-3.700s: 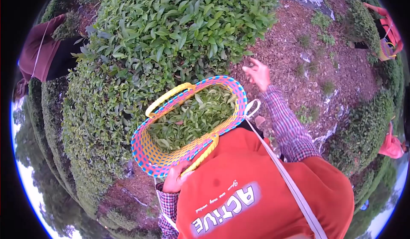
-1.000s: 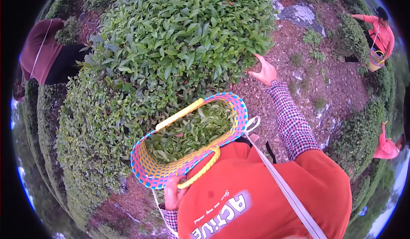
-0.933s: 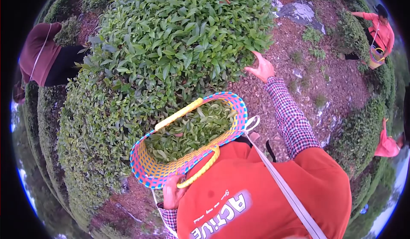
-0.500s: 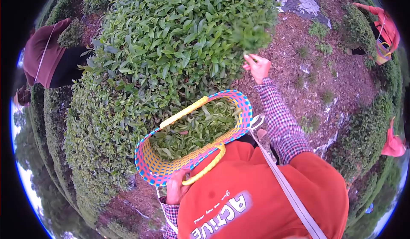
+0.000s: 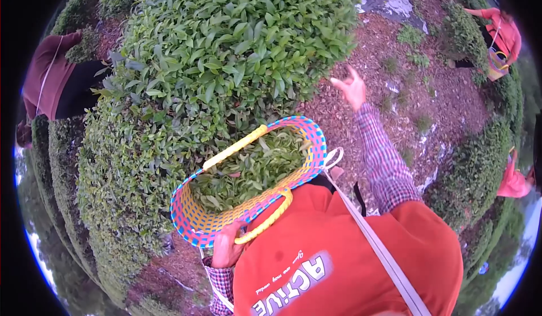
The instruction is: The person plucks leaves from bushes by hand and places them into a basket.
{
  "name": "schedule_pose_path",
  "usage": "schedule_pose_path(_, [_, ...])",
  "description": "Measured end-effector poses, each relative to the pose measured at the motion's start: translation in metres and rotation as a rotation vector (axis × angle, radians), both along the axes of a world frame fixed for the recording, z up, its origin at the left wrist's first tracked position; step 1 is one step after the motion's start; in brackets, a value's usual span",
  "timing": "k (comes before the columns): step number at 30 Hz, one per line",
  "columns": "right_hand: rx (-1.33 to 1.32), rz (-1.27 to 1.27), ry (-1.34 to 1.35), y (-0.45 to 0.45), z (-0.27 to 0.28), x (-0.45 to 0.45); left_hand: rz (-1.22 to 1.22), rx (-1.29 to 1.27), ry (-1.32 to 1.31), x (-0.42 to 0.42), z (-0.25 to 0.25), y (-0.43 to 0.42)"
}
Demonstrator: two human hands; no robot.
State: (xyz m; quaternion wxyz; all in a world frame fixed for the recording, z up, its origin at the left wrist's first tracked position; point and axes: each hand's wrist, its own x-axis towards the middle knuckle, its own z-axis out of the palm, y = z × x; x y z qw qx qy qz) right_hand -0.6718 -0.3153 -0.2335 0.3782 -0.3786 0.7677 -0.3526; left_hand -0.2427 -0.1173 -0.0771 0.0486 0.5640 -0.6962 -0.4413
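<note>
A woven basket point(image 5: 217, 225) in pink, yellow and blue hangs against my body on a white strap point(image 5: 377, 237). Picked green leaves point(image 5: 254, 166) lie inside it. My left hand point(image 5: 227, 246) is closed on the basket's near rim, beside a yellow handle point(image 5: 271, 219); its fingertips are partly hidden. Right of the leafy bush point(image 5: 243, 39), my right hand point(image 5: 350, 88) is raised over the brown ground, thumb and fingers apart, with nothing visible between them.
One person in maroon point(image 5: 53, 76) bends at the left. Two people in pink, one upper right point(image 5: 504, 36) with a basket and one lower right point(image 5: 512, 183), are beside other bushes. A grey rock point(image 5: 393, 4) lies at the top right.
My right hand has moved slightly right, away from the bush, and its pinched fingers have opened. The basket appears slightly further left in view, my left hand still on its rim.
</note>
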Motion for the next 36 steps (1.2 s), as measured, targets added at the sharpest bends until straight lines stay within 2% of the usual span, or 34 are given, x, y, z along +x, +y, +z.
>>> schedule_pose_path(2, [-0.158,0.037,0.227,-0.034,-0.023,-0.017,0.02,-0.023,-0.01,0.0,0.0,0.001])
schedule_pose_path(4, [-0.457,0.143,0.551,-0.079,-0.051,-0.027,0.031,-0.079,0.006,-0.004,-0.001,0.004])
schedule_pose_path(6, [-0.549,0.213,0.63,-0.096,-0.051,-0.027,0.021,-0.105,-0.009,-0.004,-0.005,0.006])
schedule_pose_path(8, [-0.427,0.255,0.456,-0.106,-0.016,-0.011,0.015,-0.111,-0.033,-0.005,-0.004,0.005])
schedule_pose_path(9, [-0.07,0.191,0.467,-0.099,0.025,0.003,0.013,-0.104,-0.048,-0.007,-0.002,0.004])
schedule_pose_path(12, [-0.159,0.116,0.685,-0.113,0.023,0.005,0.012,-0.065,-0.051,-0.01,0.003,-0.002])
schedule_pose_path(16, [-0.627,0.084,0.435,-0.127,-0.03,-0.006,-0.002,-0.048,-0.041,-0.011,0.002,-0.007])
schedule_pose_path(17, [-0.657,0.086,0.228,-0.124,-0.039,-0.006,-0.001,-0.074,-0.029,-0.012,0.002,-0.007])
schedule_pose_path(20, [-0.264,0.162,-0.288,-0.109,-0.03,-0.01,0.008,-0.093,-0.012,-0.011,-0.001,-0.004])
schedule_pose_path(22, [-0.185,0.219,-0.41,-0.107,-0.023,-0.016,0.005,-0.027,-0.016,-0.008,-0.002,-0.004])
schedule_pose_path(24, [-0.176,0.307,0.214,-0.103,-0.008,-0.007,-0.002,-0.008,-0.021,-0.01,0.0,-0.007])
schedule_pose_path(25, [-0.131,0.339,0.342,-0.102,0.003,-0.004,-0.004,-0.001,-0.024,-0.011,0.002,-0.009])
schedule_pose_path(27, [-0.383,0.319,0.289,-0.104,-0.012,-0.005,0.0,0.023,-0.027,-0.014,0.007,-0.014])
schedule_pose_path(29, [-0.415,0.218,0.111,-0.103,-0.024,-0.006,0.005,0.029,-0.036,-0.015,0.008,-0.013])
schedule_pose_path(33, [-0.027,-0.145,-0.478,-0.086,-0.016,0.014,0.005,-0.004,-0.016,-0.014,0.006,-0.011])
schedule_pose_path(36, [-0.136,-0.453,-0.515,-0.069,-0.01,0.042,-0.024,-0.009,-0.015,-0.016,0.009,-0.01])
